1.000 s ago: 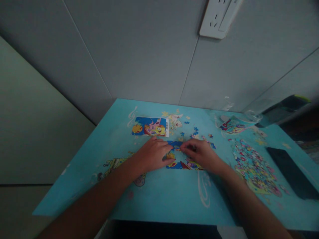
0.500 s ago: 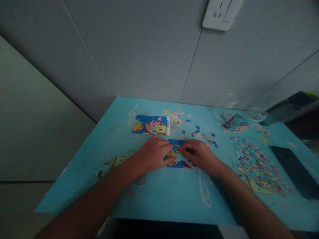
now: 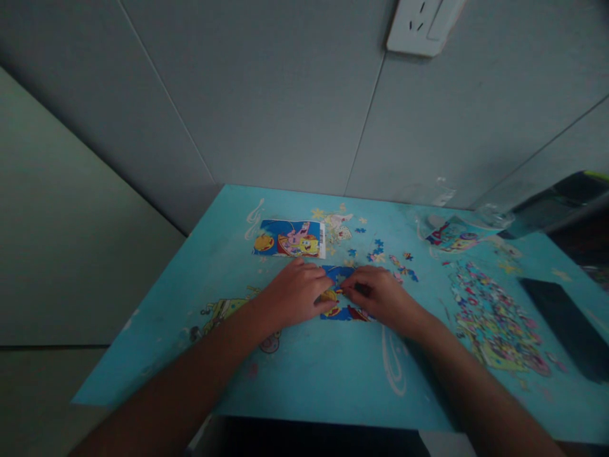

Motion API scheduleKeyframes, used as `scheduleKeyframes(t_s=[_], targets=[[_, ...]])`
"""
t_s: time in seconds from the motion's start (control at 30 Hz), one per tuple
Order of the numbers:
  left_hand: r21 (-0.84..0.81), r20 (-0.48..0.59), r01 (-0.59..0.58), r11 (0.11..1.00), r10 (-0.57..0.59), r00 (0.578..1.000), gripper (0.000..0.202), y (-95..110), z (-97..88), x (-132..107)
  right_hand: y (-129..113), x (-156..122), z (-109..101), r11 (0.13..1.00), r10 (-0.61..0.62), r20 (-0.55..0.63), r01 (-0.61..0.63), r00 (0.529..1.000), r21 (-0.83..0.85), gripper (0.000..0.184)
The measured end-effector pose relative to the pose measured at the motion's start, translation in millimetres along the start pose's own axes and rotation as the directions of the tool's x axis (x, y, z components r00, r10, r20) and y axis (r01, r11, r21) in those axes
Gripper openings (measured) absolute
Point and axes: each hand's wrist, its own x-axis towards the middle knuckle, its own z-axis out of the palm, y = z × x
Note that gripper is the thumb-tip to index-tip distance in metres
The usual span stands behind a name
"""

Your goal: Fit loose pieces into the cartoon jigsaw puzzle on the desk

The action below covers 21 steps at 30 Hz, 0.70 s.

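Note:
A partly assembled jigsaw puzzle (image 3: 333, 312), blue with yellow and red parts, lies flat between my hands. Along its left edge rests my left hand (image 3: 295, 293), thumb apart from the fingers and touching the puzzle. My right hand (image 3: 380, 297) covers the puzzle's right side, its thumb and fingertips pinched over the middle on what looks like a small puzzle piece; the fingers mostly hide it. Just behind, a picture card (image 3: 290, 238) shows a cartoon scene with a yellow burger on blue. Loose blue puzzle pieces (image 3: 375, 249) are scattered to its right.
A large heap of mixed puzzle pieces (image 3: 497, 317) spreads at the right of the blue table (image 3: 333, 381), beside a dark flat object (image 3: 564, 324). Behind it lies a clear plastic bag (image 3: 457, 235) with a printed label. A wall with a socket (image 3: 419, 26) borders the table's back.
Both hands stay almost in the same place over the puzzle. The view has shifted very slightly; nothing else has visibly moved.

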Motion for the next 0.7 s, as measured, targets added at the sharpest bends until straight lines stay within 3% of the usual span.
scheduleKeyframes(t_s=[0.47, 0.7], targets=[[-0.033, -0.013, -0.072, 0.997, 0.071, 0.997, 0.019, -1.8, 3.7, -0.3, -3.0, -1.2, 6.0, 0.998, 0.021, -0.044, -0.024, 0.999, -0.056, 0.01], [-0.049, -0.026, -0.061, 0.997, 0.059, 0.998, 0.02, -1.8, 5.7, -0.3, 2.3, -5.5, 3.5, 0.995, -0.045, 0.002, 0.045, 0.999, -0.085, 0.009]])
